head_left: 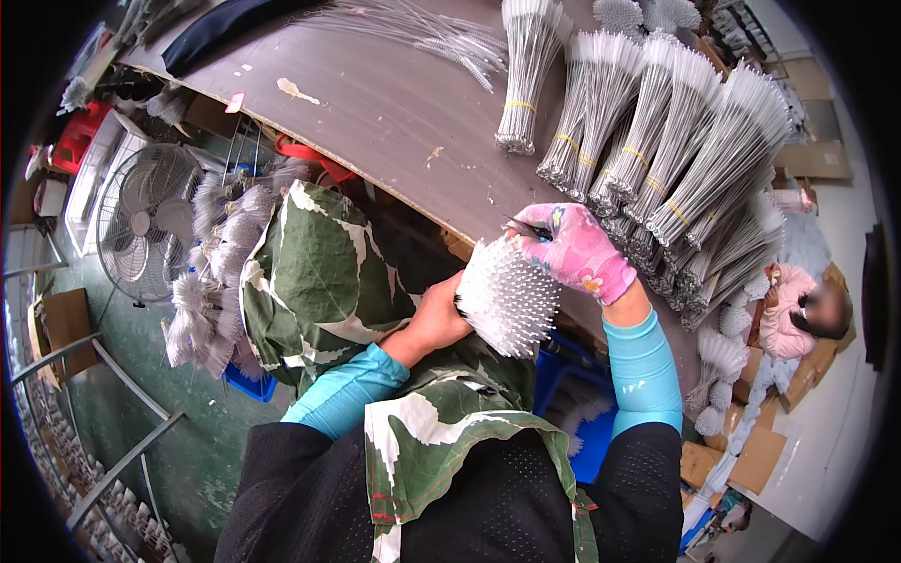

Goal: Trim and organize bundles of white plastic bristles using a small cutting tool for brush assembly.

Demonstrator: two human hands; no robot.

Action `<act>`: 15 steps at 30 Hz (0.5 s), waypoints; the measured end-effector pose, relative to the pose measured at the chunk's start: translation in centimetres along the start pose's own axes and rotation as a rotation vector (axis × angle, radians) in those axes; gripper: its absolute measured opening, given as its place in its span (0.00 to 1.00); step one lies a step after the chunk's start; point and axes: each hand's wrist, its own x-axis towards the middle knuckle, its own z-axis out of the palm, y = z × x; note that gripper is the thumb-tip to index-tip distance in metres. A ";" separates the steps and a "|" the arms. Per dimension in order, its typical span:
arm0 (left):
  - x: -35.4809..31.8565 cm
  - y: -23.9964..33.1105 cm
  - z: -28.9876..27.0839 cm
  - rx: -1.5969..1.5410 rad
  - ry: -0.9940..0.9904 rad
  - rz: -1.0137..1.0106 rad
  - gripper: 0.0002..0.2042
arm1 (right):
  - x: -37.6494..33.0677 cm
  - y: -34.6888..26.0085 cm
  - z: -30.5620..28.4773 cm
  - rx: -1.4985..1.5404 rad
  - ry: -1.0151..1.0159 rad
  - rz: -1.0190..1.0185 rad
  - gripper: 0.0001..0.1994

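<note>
Bristly white brush bundle: bare left hand grip clamped; floral-gloved right hand pinching small scissors.

Beside the matt, scuffed wooden tabletop, bristly white brushes meet a pink floral cloth glove; wire bundles gleam metallic.

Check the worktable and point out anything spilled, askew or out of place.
Mostly tidy: the banded brush bundles lie fanned in rows. Odd bits: small pale scraps scattered on the table's bare top, and one loose, unbanded spray of brushes lying crosswise at the far edge.
</note>
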 end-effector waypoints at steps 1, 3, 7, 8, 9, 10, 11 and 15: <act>0.0 0.0 0.0 -0.011 0.010 0.007 0.23 | 0.0 -0.5 -0.2 -0.016 -0.010 0.026 0.09; 0.0 0.1 0.0 -0.022 0.017 0.022 0.24 | -0.2 -0.7 0.2 -0.038 -0.015 0.052 0.08; 0.1 -0.4 0.2 -0.068 -0.012 0.016 0.25 | -1.1 -0.6 1.1 -0.038 0.372 -0.217 0.05; 0.1 -0.7 0.1 -0.081 -0.014 0.000 0.25 | -1.2 -1.2 0.9 0.053 0.554 -0.268 0.06; 0.0 -1.0 -0.1 -0.078 0.003 -0.002 0.25 | -1.4 -3.1 -0.2 0.110 0.804 -0.305 0.08; -0.3 -1.2 -0.2 -0.050 0.020 -0.010 0.26 | -1.8 -3.6 -2.7 0.144 1.059 -0.296 0.11; -0.6 -1.3 -0.3 -0.024 0.026 -0.017 0.26 | -2.6 -5.3 -5.6 0.196 1.292 -0.340 0.10; 0.1 -0.8 0.4 -0.008 0.038 0.011 0.26 | -3.3 -7.9 -12.1 0.659 1.443 -0.304 0.05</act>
